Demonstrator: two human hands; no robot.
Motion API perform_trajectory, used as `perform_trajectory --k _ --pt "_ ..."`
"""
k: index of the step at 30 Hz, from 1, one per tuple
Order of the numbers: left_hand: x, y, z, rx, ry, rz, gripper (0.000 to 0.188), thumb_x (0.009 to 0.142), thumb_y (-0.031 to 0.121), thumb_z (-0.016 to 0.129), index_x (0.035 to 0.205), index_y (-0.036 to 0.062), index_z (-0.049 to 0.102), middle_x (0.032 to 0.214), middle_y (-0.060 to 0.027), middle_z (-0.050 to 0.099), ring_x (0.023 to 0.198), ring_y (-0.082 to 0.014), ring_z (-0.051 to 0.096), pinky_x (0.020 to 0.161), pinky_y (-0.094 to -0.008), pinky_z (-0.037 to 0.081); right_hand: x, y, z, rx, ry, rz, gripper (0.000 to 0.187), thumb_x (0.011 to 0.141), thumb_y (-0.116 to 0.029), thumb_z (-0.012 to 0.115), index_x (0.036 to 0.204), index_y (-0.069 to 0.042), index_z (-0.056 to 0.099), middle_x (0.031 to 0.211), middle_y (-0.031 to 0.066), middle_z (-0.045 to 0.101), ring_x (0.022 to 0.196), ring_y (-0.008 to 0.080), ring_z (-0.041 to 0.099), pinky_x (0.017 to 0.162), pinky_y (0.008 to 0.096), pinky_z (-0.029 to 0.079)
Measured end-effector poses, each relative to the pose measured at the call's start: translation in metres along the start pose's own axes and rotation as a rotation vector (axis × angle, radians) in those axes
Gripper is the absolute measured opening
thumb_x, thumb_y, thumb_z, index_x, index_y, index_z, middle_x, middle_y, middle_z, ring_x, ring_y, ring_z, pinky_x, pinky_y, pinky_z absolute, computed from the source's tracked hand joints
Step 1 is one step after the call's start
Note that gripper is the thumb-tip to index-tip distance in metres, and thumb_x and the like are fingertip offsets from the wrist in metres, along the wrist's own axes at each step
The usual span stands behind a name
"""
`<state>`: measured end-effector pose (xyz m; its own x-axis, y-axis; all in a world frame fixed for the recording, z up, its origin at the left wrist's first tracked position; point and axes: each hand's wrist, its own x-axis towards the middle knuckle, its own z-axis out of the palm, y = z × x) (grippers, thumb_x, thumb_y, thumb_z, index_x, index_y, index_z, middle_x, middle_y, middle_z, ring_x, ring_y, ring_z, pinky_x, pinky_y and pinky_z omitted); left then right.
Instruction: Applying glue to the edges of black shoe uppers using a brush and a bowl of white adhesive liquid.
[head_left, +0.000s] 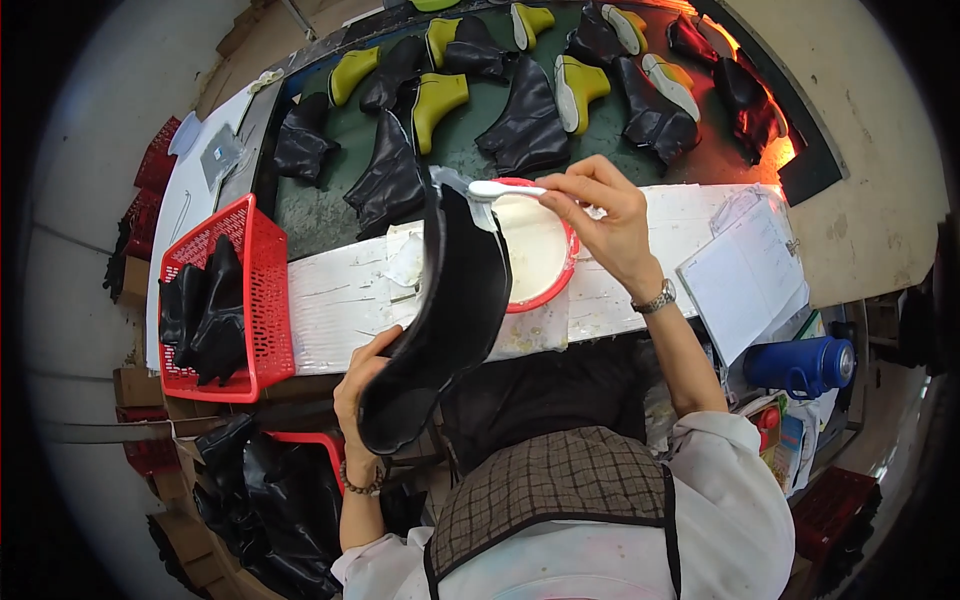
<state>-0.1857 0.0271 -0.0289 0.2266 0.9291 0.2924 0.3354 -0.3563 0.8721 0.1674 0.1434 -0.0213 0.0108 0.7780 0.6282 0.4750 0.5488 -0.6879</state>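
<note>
My left hand [357, 398] is closed on the side of a black boot upper [450, 310], which stands tilted with its dark inside turned toward me. In my right hand [608, 218] is a small white brush [508, 190], pinched by its handle between thumb and fingers. The brush head touches the upper's far edge, where a whitish wet-looking coat [484, 214] shows. Just behind the upper sits a red-rimmed bowl [562, 285] of creamy white liquid [535, 245], partly hidden by the upper.
Black uppers [525, 125] and yellow boot forms [440, 108] lie on a green surface beyond the white board [335, 300]. An orange glow lights its right end. A red basket [268, 310] of black pieces stands left; papers [745, 270] and a blue flask [798, 365] are right.
</note>
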Motion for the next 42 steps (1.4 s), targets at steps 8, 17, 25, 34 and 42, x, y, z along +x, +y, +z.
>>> perform_trajectory --k 8,17,25,34,42 --pt "-0.037 -0.037 0.011 -0.146 0.231 -0.085 0.051 0.088 -0.001 0.072 0.137 -0.0038 0.057 0.138 -0.0184 0.062 0.125 -0.0254 0.061 0.107 -0.0374 0.049 -0.032 -0.013 -0.003 0.044 -0.047 -0.059 0.02 0.079 -0.007 0.085 0.099 -0.007 0.08 0.088 0.0054 0.068 0.076 0.015 0.065 0.064 0.0281 0.051" --pt "0.018 -0.005 0.031 0.166 0.277 0.18 0.039 0.087 0.014 0.078 0.122 0.0074 0.061 0.142 -0.0298 0.057 0.13 -0.0405 0.058 0.106 -0.0456 0.047 -0.03 -0.026 -0.007 0.122 -0.074 0.066 0.017 0.084 -0.005 0.082 0.101 -0.004 0.08 0.09 0.0033 0.066 0.071 0.0068 0.058 0.059 0.021 0.042" --pt "0.024 0.0 0.045 0.131 0.341 0.218 0.035 0.089 0.016 0.077 0.12 0.009 0.062 0.142 -0.0297 0.057 0.128 -0.0409 0.059 0.106 -0.0457 0.047 -0.026 -0.021 -0.009 0.065 -0.005 0.129 0.017 0.084 -0.003 0.081 0.101 -0.003 0.08 0.089 0.0028 0.066 0.072 0.0069 0.056 0.059 0.0214 0.04" --pt "0.046 0.014 0.044 0.324 0.398 0.297 0.044 0.084 0.02 0.081 0.121 0.0045 0.063 0.143 -0.0307 0.055 0.128 -0.0412 0.057 0.105 -0.0446 0.047 -0.046 -0.044 -0.004 0.189 -0.097 -0.009 0.023 0.079 -0.002 0.085 0.102 -0.004 0.081 0.089 0.0045 0.066 0.073 0.0106 0.062 0.062 0.0247 0.049" --pt "0.055 0.008 0.045 0.323 0.386 0.414 0.047 0.081 0.023 0.083 0.121 0.0053 0.067 0.144 -0.03 0.054 0.13 -0.0415 0.055 0.108 -0.0457 0.045 -0.025 -0.037 -0.007 0.097 -0.008 0.112 0.02 0.082 -0.005 0.084 0.102 -0.005 0.081 0.088 0.0028 0.066 0.074 0.0091 0.058 0.06 0.0219 0.043"
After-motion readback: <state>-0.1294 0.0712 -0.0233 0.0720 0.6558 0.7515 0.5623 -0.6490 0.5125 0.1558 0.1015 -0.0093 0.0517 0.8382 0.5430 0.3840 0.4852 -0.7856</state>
